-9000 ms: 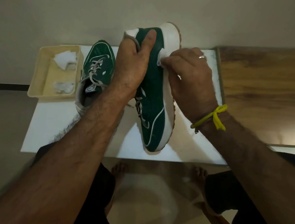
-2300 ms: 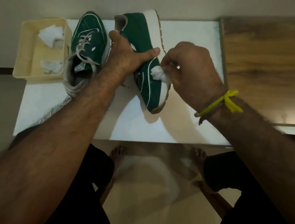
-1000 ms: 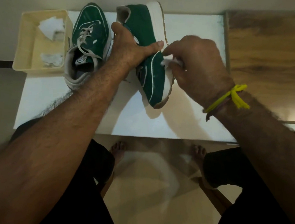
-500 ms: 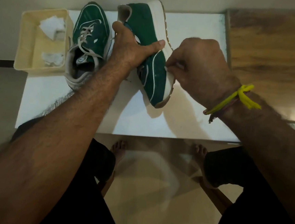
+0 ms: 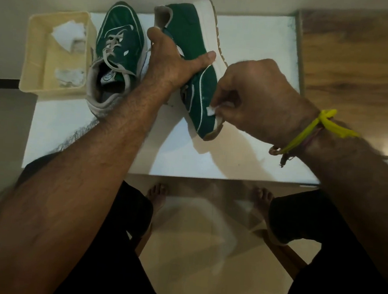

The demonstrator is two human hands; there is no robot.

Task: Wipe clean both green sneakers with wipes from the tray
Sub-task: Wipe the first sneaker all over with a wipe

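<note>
My left hand (image 5: 172,60) grips a green sneaker (image 5: 189,29) tipped on its side, white sole facing right, toe pointing toward me and resting on the white board (image 5: 234,155). My right hand (image 5: 258,98) pinches a small white wipe (image 5: 212,111) against the sneaker's side near the toe. The second green sneaker (image 5: 119,53) stands upright on the board just left of the held one, laces loose. A cream tray (image 5: 35,58) at the far left holds a clean wipe (image 5: 68,32) and a crumpled used wipe (image 5: 69,77).
A wooden surface (image 5: 359,67) adjoins the board on the right. A wall runs along the back. My knees in dark cloth and bare feet on the tiled floor show below the board's front edge.
My right hand has slid the wipe from the middle of the sneaker's sole edge down toward the toe. My left hand keeps its grip and the other sneaker has not moved.
</note>
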